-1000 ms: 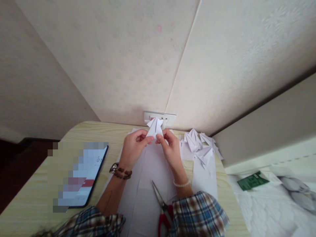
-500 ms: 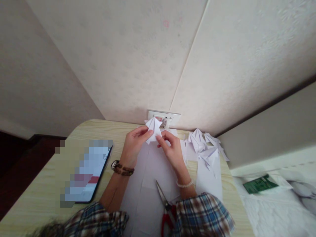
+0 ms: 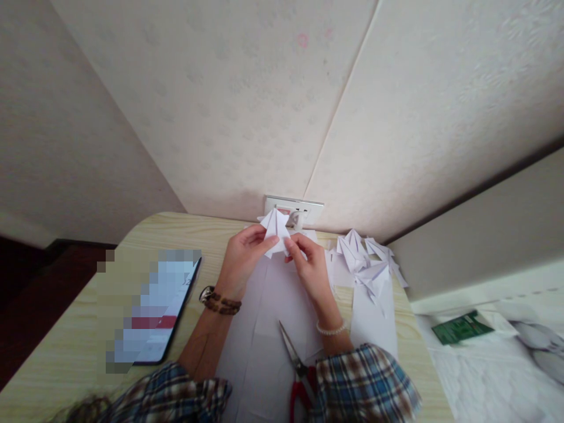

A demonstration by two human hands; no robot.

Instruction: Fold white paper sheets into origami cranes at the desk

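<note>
The left hand (image 3: 240,258) and right hand (image 3: 311,264) both pinched a folded white paper (image 3: 277,230), held up before the wall socket (image 3: 315,212) and above loose white sheets (image 3: 275,317). Scissors (image 3: 300,368) lay beside the right sleeve (image 3: 365,379). Other folded figures (image 3: 352,252) sat rightward, near the edge of the table (image 3: 406,329). Wood grain showed between left hand and tablet (image 3: 174,302), whose marks could not be read.
</note>
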